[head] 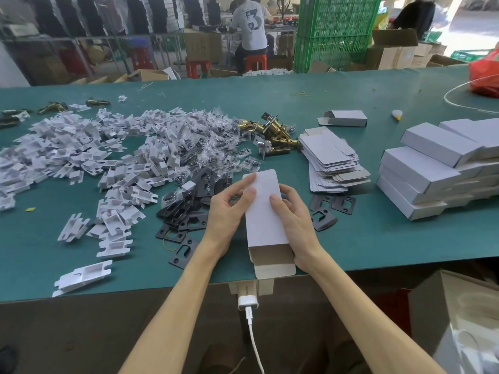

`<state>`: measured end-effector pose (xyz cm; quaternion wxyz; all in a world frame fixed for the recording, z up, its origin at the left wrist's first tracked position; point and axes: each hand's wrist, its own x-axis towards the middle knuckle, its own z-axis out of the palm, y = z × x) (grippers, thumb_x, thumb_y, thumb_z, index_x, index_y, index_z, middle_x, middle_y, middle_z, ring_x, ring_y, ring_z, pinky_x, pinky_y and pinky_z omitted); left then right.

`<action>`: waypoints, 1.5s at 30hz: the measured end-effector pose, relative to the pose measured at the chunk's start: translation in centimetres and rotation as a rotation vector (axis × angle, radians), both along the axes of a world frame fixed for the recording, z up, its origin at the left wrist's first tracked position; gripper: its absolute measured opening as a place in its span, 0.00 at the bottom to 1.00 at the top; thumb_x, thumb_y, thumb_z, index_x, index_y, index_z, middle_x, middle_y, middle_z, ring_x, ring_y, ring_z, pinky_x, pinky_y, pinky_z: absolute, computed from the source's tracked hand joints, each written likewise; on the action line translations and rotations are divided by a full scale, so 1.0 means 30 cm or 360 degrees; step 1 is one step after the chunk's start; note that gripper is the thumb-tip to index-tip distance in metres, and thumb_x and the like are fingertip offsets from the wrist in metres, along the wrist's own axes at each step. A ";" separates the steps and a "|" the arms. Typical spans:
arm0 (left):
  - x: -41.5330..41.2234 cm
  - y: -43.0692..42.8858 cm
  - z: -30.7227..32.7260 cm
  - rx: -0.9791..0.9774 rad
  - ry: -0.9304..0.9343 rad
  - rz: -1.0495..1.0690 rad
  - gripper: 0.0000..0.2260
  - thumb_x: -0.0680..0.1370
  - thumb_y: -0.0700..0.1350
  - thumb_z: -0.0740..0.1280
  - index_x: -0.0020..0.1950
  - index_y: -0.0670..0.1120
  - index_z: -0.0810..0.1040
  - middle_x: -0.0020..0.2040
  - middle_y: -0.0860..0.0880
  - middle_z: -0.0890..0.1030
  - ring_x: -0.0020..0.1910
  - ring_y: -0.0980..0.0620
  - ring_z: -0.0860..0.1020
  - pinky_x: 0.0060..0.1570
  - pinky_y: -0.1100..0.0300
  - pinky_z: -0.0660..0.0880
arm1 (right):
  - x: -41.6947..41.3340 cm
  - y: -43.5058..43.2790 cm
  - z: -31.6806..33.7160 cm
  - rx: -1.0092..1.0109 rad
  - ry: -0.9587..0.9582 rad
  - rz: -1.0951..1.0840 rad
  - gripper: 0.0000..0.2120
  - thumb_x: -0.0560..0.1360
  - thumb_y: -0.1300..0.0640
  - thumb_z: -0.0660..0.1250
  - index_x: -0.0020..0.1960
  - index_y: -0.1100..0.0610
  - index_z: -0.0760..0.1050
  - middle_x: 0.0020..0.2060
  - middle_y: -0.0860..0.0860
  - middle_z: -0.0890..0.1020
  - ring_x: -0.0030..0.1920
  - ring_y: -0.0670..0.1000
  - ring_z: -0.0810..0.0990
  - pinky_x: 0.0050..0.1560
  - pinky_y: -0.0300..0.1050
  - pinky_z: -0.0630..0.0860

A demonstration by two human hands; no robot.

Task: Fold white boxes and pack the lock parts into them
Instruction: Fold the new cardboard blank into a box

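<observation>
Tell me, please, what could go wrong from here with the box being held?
1. The white box, gripped by the left hand and right hand, has its near end open and overhanging the table edge. Parts slipped in now might drop to the floor.
2. The stack of flat boxes just beyond the right hand is splayed. A careless reach past it could scatter it.

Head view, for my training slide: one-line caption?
Left hand and right hand hold an open-ended white box at the green table.
</observation>
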<state>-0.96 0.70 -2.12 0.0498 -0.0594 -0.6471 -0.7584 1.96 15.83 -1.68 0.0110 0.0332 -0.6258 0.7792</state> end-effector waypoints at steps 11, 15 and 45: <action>0.011 0.008 0.011 -0.0002 0.0042 -0.0095 0.16 0.82 0.41 0.70 0.70 0.50 0.81 0.62 0.48 0.85 0.55 0.51 0.83 0.51 0.56 0.82 | 0.000 0.001 -0.004 -0.0017 -0.0007 -0.0031 0.09 0.82 0.50 0.66 0.62 0.45 0.74 0.47 0.53 0.86 0.44 0.54 0.86 0.43 0.52 0.84; 0.010 0.005 0.012 0.0034 0.0044 -0.0102 0.16 0.82 0.40 0.71 0.69 0.50 0.81 0.62 0.48 0.85 0.55 0.51 0.83 0.51 0.56 0.82 | -0.001 0.001 -0.002 -0.0031 -0.0022 -0.0022 0.09 0.82 0.50 0.66 0.62 0.44 0.75 0.48 0.54 0.86 0.44 0.54 0.86 0.42 0.51 0.84; -0.011 -0.010 0.008 0.0184 -0.0019 0.0423 0.08 0.82 0.49 0.69 0.57 0.46 0.79 0.49 0.47 0.82 0.47 0.49 0.80 0.45 0.50 0.78 | -0.003 -0.006 -0.007 0.0248 -0.0004 0.0156 0.34 0.67 0.41 0.78 0.68 0.50 0.71 0.59 0.46 0.83 0.57 0.46 0.83 0.54 0.42 0.81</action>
